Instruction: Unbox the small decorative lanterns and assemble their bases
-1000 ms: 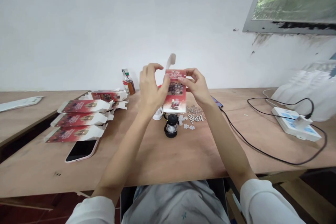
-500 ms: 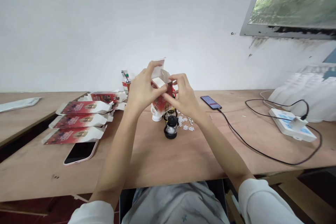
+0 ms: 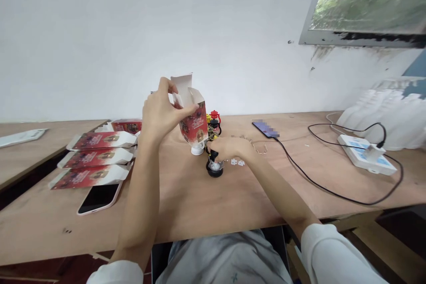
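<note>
My left hand (image 3: pixel 160 113) holds up a red printed carton (image 3: pixel 194 128), thumb on its front and fingers at the back edge. The carton's top flaps stand open, and its inside is white. Lower and to the right, my right hand (image 3: pixel 230 147) has its fingers closed round the top of a small black lantern (image 3: pixel 214 171) with a clear middle, which stands on the table. Behind it are more small lanterns, among them a red one (image 3: pixel 214 115). A white lantern base (image 3: pixel 197 148) shows under the carton.
Several red cartons (image 3: pixel 91 156) lie at left, partly over a pink-edged phone (image 3: pixel 100 197). Small white cut-out pieces (image 3: pixel 237 162) lie right of the lantern. A second phone (image 3: pixel 265 128) has a black cable running to a white power strip (image 3: pixel 368 155). White plastic items (image 3: pixel 369 120) stand far right.
My right hand has left the carton and come down onto the black lantern. My left hand has moved left with the carton, whose top now stands open.
</note>
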Tool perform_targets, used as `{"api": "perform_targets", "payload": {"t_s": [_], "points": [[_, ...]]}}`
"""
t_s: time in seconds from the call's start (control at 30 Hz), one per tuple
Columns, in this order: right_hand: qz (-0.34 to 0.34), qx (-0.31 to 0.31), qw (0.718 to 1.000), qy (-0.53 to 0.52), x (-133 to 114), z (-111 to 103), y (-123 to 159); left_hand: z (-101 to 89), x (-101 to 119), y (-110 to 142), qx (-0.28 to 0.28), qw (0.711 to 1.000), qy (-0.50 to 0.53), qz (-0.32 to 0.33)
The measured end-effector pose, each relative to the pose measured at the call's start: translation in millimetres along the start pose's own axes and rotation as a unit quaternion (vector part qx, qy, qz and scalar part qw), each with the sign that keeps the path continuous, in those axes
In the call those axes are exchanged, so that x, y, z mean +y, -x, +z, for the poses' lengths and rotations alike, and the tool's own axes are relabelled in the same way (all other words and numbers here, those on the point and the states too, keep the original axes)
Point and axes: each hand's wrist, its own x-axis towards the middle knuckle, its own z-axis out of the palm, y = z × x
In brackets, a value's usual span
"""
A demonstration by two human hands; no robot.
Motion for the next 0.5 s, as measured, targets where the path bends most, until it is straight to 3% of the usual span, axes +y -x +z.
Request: {"api": "perform_targets", "payload": {"t_s": [0.1, 0.17, 0.27, 0.37, 0.5], "points": [[-0.043, -0.003, 0.999, -0.022, 4, -10, 7, 0.5, -1, -2, -0.016, 0.999, -0.021, 0.033], [-0.114, -0.004, 0.990, -0.083, 9, -24, 21, 1.0, -1, -2, -0.066, 0.995, -0.028, 0.065], [-0.202, 0.030, 0.949, -0.242, 15, -45, 46, 3.1, 2, -1, -0.131, 0.985, -0.025, 0.107], [-0.214, 0.169, 0.883, -0.381, 13, -56, 63, 7.0, 9, 1, -0.171, 0.975, -0.009, 0.138], [-0.124, 0.333, 0.812, -0.463, 4, -55, 57, 13.6, 18, 5, -0.198, 0.968, -0.014, 0.156]]}}
